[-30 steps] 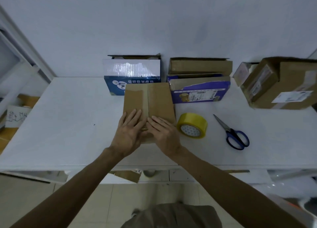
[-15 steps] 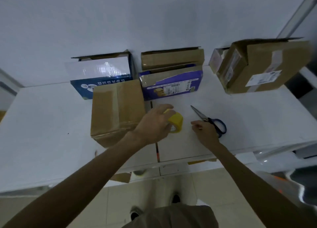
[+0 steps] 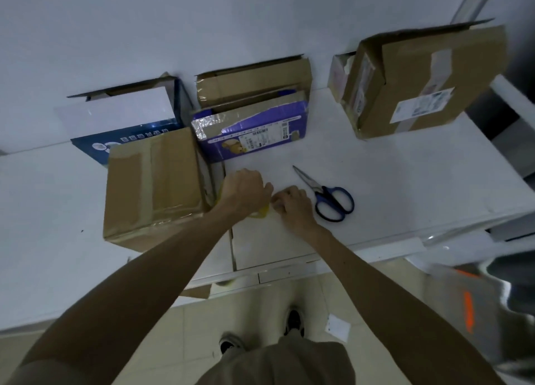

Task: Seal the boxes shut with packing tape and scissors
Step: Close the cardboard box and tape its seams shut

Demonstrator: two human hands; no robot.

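Patience first: steady the yellow tape roll (image 3: 259,213), clenched in the left hand (image 3: 243,190) just beside the brown box (image 3: 156,182); tease its free end up with the right hand (image 3: 293,208), fingers (image 3: 278,203) curled at the rim, hold on tape impossible to tell. Leave scissors (image 3: 327,195) near on the table (image 3: 405,176). Box flaps down, contents hidden.

- Both forearms are bare from the left hand (image 3: 244,189) and right hand (image 3: 292,205), which are over the white table (image 3: 405,182), back past the table's near edge.
- Below that near edge, a loose khaki-brown garment (image 3: 275,364) with soft folds covers the waist and legs.
- Between the garment and the table's edge are a dark left shoe (image 3: 230,344) and a dark right shoe (image 3: 293,322), their details too dim to tell.
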